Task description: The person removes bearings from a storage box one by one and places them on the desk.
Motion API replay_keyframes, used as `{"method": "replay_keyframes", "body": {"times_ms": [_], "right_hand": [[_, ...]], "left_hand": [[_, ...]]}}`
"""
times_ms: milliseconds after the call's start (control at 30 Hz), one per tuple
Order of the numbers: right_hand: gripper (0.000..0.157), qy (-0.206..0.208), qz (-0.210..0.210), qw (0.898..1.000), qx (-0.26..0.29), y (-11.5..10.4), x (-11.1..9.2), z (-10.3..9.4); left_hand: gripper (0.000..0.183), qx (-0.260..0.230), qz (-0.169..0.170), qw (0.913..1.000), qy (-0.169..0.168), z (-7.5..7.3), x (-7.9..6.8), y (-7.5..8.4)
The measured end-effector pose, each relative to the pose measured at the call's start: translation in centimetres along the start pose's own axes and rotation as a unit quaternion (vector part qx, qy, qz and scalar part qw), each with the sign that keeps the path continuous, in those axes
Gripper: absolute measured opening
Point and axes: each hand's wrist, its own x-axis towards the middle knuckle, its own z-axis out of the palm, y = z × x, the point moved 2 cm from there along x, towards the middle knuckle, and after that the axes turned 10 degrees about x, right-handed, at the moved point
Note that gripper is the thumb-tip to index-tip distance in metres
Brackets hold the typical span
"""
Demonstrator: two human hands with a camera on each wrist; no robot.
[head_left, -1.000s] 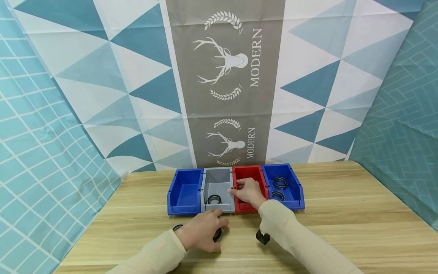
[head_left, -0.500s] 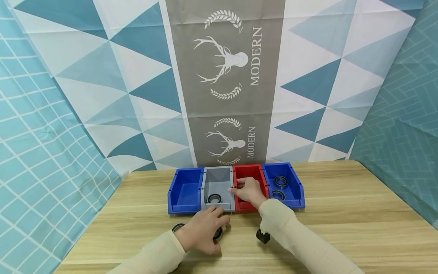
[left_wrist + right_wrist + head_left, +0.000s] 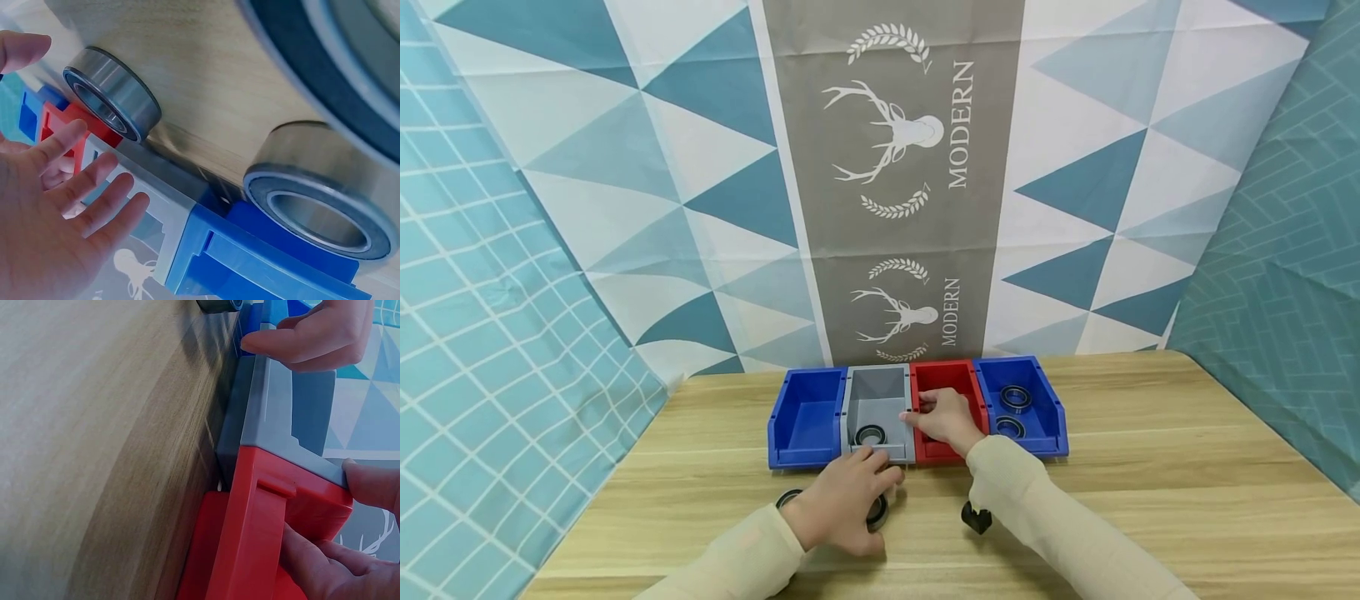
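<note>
My left hand (image 3: 842, 504) is held over the table with its fingers spread, fingertips near the front lip of the grey bin (image 3: 880, 387). Under its palm side stands a ball bearing (image 3: 877, 514), which in the left wrist view shows apart from the fingers. A second bearing (image 3: 788, 497) is half hidden behind that wrist. My right hand (image 3: 947, 417) pinches the wall where the red bin (image 3: 943, 373) meets the grey one. Its thumb (image 3: 372, 484) lies on the grey edge, and its fingers (image 3: 312, 562) reach inside the red bin. Another bearing (image 3: 870, 436) lies in the grey bin.
A blue bin (image 3: 805, 417) stands at the row's left end. At the right end, another blue bin (image 3: 1051, 425) holds two bearings (image 3: 1015, 398). A bearing (image 3: 331, 81) looms close to the left wrist camera. Patterned cloth hangs behind the table (image 3: 1150, 467).
The left fingers have shifted very slightly toward the grey bin's front lip. The right hand, bins and bearings have stayed in place.
</note>
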Motion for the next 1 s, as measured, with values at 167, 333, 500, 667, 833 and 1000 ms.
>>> {"method": "replay_keyframes", "body": {"times_ms": [167,333,500,667,833,1000], "right_hand": [[0.058,-0.003,0.0,1.0,0.003,0.07,0.01,-0.02],[0.058,-0.005,-0.002,1.0,0.003,0.14,0.03,-0.02],[0.058,-0.004,-0.004,1.0,0.003,0.13,0.04,-0.02],[0.058,-0.003,-0.005,1.0,0.004,0.1,0.06,0.02],[0.058,-0.001,-0.003,1.0,0.007,0.07,0.09,-0.06],[0.058,-0.001,0.001,1.0,0.009,0.12,0.2,-0.06]], "left_hand": [[0.065,0.005,-0.001,1.0,0.001,-0.15,0.0,-0.06],[0.067,0.003,-0.008,0.9999,-0.009,-0.32,0.09,-0.07],[0.065,0.003,-0.02,0.9998,0.0,-0.76,0.24,-0.13],[0.062,-0.002,-0.023,0.9997,0.006,-0.73,0.34,-0.13],[0.063,0.007,-0.025,0.9997,0.006,-0.68,0.6,-0.24],[0.064,0.025,-0.036,0.9989,0.015,-0.78,0.83,-0.62]]}}
